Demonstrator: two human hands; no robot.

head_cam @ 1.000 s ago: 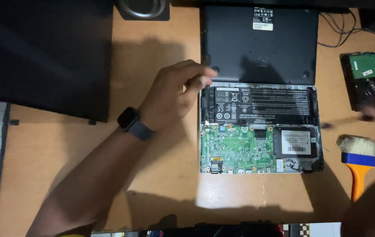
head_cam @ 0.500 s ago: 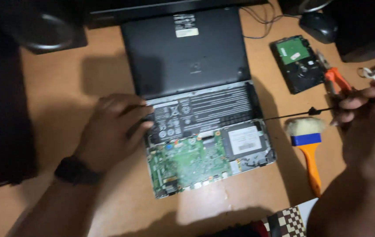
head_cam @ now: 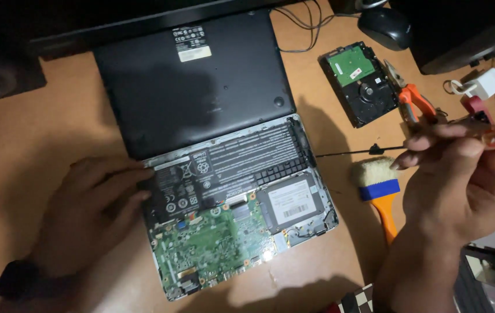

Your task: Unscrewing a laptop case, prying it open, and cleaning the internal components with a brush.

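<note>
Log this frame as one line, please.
left hand on opened laptop battery edge | right hand holds screwdriver | brush beside laptop

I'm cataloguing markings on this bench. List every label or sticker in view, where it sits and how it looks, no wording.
Pale rectangular sticker: near the far edge of the removed black bottom cover.
Black battery label: across the opened laptop, small white symbols, left hand touching its left end.
White rectangular sticker: on the flat drive, barcode stripes.
Small white sticker: on the green board of the hard drive, upper right.
</note>
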